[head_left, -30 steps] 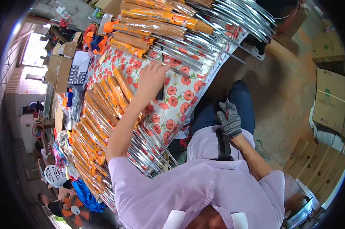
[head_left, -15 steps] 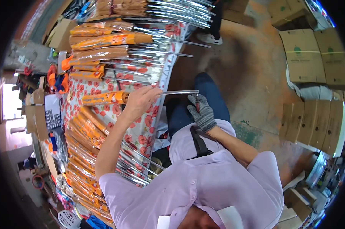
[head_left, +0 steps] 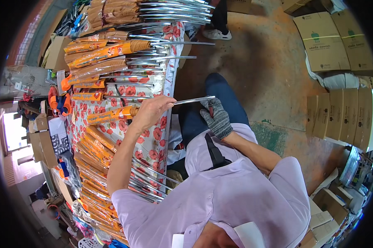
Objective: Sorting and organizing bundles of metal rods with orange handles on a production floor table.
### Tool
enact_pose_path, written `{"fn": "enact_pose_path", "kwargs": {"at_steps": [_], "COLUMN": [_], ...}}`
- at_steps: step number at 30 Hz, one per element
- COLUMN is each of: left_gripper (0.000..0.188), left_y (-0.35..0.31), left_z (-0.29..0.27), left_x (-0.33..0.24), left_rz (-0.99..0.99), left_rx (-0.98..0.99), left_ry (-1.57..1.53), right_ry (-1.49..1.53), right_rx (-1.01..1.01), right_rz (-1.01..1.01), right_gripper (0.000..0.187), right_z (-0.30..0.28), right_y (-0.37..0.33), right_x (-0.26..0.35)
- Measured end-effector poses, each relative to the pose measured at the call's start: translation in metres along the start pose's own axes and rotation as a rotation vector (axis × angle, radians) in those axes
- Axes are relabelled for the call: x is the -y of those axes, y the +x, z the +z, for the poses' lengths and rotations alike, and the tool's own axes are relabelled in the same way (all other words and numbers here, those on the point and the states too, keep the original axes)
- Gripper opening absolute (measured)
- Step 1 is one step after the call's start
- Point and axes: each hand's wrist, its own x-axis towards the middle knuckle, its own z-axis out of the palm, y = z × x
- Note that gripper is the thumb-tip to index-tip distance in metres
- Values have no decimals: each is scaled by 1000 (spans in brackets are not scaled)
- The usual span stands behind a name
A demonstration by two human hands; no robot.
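My bare left hand point(head_left: 152, 110) is closed around a slim shiny metal rod point(head_left: 192, 100), just beside its orange, plastic-wrapped end point(head_left: 110, 115), which lies over the flowered tablecloth. The bare end of the rod reaches out past the table edge to my right hand point(head_left: 217, 120). That hand wears a grey knitted glove, and its fingers curl around a small red-handled tool point(head_left: 211, 110) at the rod's tip. The tool's working end is too small to make out.
More wrapped rods lie in a far pile point(head_left: 112, 53) and a near pile point(head_left: 97, 182) on the flowered cloth point(head_left: 153, 142). Cardboard boxes point(head_left: 323, 41) stand at the right. A person's white shoe point(head_left: 217, 34) shows beyond the table.
The rod has tilted slightly, its wrapped end now lower in the picture and its tip higher. Both hands keep their hold. The whole view has shifted a little.
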Motion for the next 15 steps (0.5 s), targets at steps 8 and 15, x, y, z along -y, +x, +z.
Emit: {"fn": "enact_pose_path", "kwargs": {"at_steps": [8, 15], "left_gripper": [18, 19], "left_y": [2, 1], "left_z": [-7, -8], "left_x": [-3, -1], "left_rz": [-123, -184], "left_rx": [63, 97], "left_ry": [-92, -96], "right_ry": [140, 129], "right_rx": [-113, -99], "right_rz": [-84, -73], "right_gripper": [48, 49], "right_z": [12, 11], "right_y": [3, 4], "right_x": [-4, -1]}}
